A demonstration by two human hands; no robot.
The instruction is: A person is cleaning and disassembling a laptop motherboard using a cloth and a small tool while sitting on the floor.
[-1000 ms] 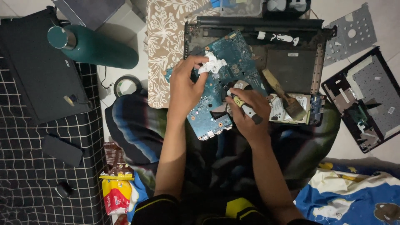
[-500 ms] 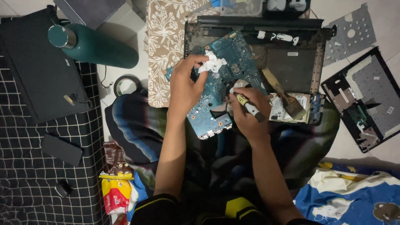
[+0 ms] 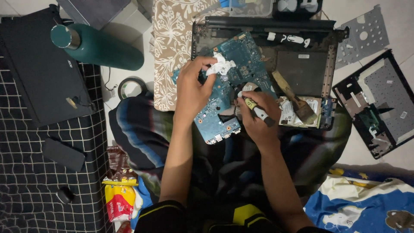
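Pinching a white wad (image 3: 221,66), left hand (image 3: 192,88) arches over the circuit board (image 3: 235,82).

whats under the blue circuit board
The blue circuit board lies partly over the open laptop base, and its lower end overhangs the striped cloth on the lap. What sits directly beneath its middle is covered by the board and both hands.

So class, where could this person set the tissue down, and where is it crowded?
Free: pale floor between the green bottle and tape roll; patterned cloth left of the circuit board. Crowded: the open laptop base, holding brush and parts.
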